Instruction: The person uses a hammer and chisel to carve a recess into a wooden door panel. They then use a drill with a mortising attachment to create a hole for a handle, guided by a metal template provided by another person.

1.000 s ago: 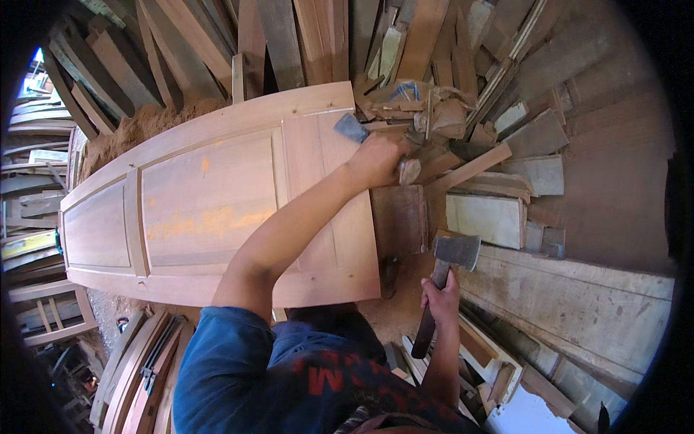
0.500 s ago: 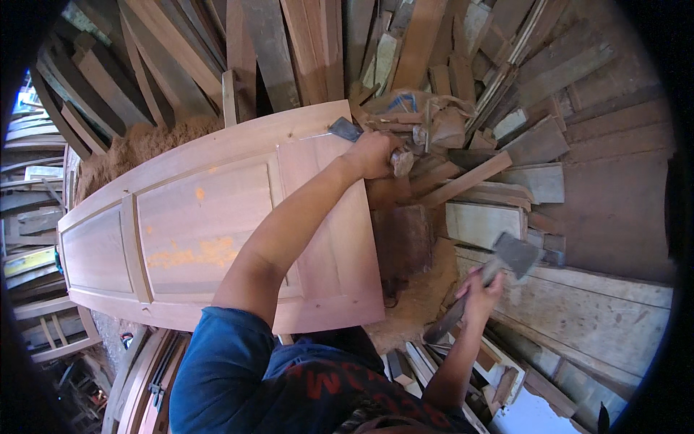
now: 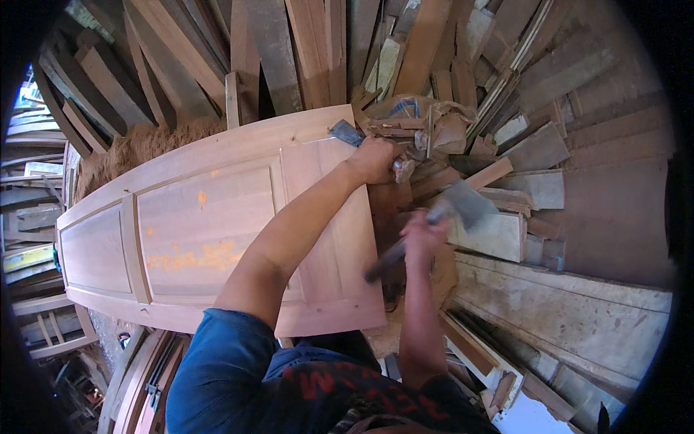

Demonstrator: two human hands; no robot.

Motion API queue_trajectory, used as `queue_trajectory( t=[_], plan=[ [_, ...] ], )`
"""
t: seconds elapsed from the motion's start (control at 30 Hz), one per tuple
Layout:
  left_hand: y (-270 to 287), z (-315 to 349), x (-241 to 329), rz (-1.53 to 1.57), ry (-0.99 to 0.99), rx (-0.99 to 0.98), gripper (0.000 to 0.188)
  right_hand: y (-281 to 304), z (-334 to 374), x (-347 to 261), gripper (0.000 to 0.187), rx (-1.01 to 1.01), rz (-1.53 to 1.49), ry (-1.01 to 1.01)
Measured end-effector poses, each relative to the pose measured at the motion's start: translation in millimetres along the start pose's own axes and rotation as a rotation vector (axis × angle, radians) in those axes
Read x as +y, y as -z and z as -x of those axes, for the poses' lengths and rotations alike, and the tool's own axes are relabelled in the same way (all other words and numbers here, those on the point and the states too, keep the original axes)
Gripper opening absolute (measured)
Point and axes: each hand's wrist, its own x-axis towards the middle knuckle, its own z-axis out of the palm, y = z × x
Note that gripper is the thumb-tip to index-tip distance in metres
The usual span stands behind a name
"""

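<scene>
A panelled wooden door (image 3: 217, 239) lies flat in front of me, pale pinkish with orange patches on one panel. My left hand (image 3: 375, 159) is closed round the handle of a wide-bladed chisel (image 3: 347, 133) by the door's far right corner. The flat dark blade lies over the door's surface, and the pale handle end sticks out past the fist toward the right. Just off the door's right end, my right hand (image 3: 424, 236) grips a hatchet (image 3: 469, 205) by its dark handle. The hatchet's broad grey head is smeared by motion and apart from the chisel.
Planks (image 3: 264, 58) lean upright along the far side, with a heap of sawdust (image 3: 152, 148) below. Offcuts and a crumpled plastic bag (image 3: 450, 119) lie beyond the door's right end. Long pale boards (image 3: 557, 304) are stacked on the right.
My right hand has swung the hatchet up and left, toward the door's right end. My left hand keeps its hold on the chisel, nearly still.
</scene>
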Motion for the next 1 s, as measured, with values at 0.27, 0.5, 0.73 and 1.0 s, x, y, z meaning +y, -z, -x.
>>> queue_trajectory(
  t=[0.27, 0.5, 0.73, 1.0],
  plan=[
    [-7, 22, -4, -0.108, -0.024, -0.064, 0.050, 8, 28, -46, 0.023, -0.170, 0.002, -0.099],
    [18, 36, 11, 0.044, -0.033, 0.033, 0.051, 44, 23, -51, 0.021, -0.179, 0.043, -0.103],
    [36, 67, -31, 0.068, 0.089, 0.042, 0.032, 42, 26, -51, 0.019, -0.196, 0.076, -0.082],
    [32, 77, -24, 0.088, 0.069, 0.103, 0.026, 50, 14, -72, 0.023, -0.097, -0.203, -0.003]
  ],
)
